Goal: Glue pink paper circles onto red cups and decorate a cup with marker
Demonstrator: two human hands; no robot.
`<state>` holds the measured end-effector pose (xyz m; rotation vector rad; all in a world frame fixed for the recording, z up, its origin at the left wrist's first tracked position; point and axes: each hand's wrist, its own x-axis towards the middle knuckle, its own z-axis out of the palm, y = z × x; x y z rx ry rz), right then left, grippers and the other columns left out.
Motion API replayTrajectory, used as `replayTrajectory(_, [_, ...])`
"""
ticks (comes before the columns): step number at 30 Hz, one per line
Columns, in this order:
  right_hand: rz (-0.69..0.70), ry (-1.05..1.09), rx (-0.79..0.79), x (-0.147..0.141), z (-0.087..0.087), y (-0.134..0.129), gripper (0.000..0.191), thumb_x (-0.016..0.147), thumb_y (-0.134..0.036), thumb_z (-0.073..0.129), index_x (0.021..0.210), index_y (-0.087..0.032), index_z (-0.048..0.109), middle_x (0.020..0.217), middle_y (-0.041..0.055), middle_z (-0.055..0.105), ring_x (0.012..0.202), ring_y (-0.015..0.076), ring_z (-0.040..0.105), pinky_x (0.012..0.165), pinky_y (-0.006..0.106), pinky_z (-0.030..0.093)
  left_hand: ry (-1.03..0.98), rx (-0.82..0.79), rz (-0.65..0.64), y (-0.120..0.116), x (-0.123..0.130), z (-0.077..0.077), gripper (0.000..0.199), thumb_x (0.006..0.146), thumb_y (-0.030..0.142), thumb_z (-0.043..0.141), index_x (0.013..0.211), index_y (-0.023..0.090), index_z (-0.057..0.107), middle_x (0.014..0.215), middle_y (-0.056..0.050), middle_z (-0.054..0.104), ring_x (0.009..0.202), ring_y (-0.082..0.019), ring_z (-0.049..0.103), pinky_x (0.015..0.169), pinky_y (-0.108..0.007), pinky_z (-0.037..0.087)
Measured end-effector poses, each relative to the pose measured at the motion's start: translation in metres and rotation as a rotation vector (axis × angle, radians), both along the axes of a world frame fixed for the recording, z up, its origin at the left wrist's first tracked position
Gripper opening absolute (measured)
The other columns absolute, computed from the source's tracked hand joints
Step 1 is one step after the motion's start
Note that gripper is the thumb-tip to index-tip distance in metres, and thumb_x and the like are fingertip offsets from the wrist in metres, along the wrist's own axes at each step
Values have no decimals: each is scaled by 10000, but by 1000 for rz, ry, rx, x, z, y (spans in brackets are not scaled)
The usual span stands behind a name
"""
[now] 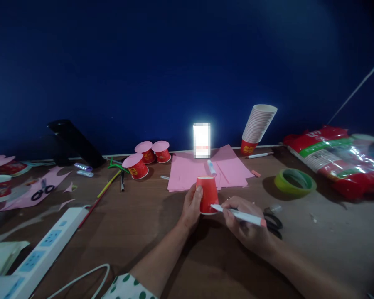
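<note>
My left hand [191,207] is closed around the left side of a red paper cup [208,193], which is held upside down above the table. Between the fingers of my right hand [244,224] is a white marker [247,216] with a red end. Its tip is at the cup's lower front; whether it touches the surface I cannot tell. Just behind the cup, a glue stick [211,167] lies on a stack of pink paper [187,172]. Black-handled scissors [274,224] lie partly hidden behind my right hand.
Several red cups topped with pink discs [137,166] stand left of the paper. A tall cup stack [258,126] leans at the back right, near green tape [294,181] and a plastic bag of cups [333,158]. A power strip [46,245] lies front left. A bright phone-like screen [202,139] stands behind.
</note>
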<state>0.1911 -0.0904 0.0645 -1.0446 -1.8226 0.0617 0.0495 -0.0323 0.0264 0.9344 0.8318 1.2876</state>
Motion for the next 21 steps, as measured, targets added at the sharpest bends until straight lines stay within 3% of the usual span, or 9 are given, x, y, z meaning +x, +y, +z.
replayTrajectory(21, [6,-38,8,1,-2,0,112,829,-119,502,776,-201,558,656,15,627,581,141,588,566,264,474,39,7,-11,-1,0,-3,400,760,545,613,862,158,630,642,14,565,530,-90,463,508,-203,391])
